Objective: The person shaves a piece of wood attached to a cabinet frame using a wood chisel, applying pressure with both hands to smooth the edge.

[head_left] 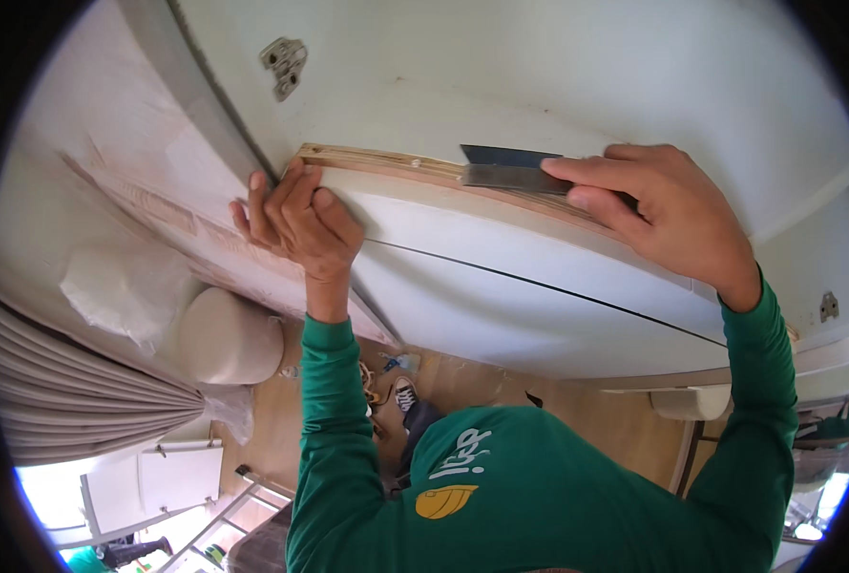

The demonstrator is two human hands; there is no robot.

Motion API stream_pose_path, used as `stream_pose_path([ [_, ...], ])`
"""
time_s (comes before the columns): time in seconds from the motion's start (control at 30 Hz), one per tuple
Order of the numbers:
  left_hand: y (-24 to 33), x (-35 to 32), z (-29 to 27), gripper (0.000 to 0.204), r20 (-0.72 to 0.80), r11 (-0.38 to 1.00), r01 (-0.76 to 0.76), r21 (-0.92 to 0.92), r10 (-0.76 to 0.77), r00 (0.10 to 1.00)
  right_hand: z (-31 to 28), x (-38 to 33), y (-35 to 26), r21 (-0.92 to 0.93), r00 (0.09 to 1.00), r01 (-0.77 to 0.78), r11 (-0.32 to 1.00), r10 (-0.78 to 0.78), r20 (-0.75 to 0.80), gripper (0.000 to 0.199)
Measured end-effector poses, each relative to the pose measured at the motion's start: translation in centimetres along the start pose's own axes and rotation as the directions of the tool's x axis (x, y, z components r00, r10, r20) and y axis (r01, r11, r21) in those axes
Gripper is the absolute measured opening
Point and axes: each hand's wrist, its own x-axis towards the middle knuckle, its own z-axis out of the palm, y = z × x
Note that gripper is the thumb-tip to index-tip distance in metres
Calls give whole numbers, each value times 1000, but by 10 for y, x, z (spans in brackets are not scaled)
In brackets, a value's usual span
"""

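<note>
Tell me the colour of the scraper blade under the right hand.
Dark blue-grey metal scraper blade, pressed by the right hand; head view.

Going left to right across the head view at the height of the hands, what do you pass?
Crumpled clear plastic sheet → left hand gripping the panel's raw wooden edge → metal scraper blade → right hand pressing the blade → small metal hinge plate.

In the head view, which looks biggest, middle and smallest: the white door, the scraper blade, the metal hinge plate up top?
1. White door, by far.
2. Scraper blade, under the right hand.
3. Hinge plate, smallest, though it sits farther off.
</note>
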Motion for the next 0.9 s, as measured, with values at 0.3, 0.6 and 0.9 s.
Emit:
stream_pose_path([
  [0.3, 4, 1, -3, 26, 27, 1000, 23, 0, -23, 999, 1, -3, 1, 81, 998, -61, 995, 61, -6, 29],
  [0.6, 8, 2, -4, 25, 39, 999, 35, -20, -34, 999, 13, 9, 4, 113, 999, -36, 993, 40, -31, 29],
  [0.9, 8, 3, -5, 25, 38, 999, 28, -35, -27, 999, 19, 11, 2, 72, 997, -36, 997, 41, -64, 30],
])
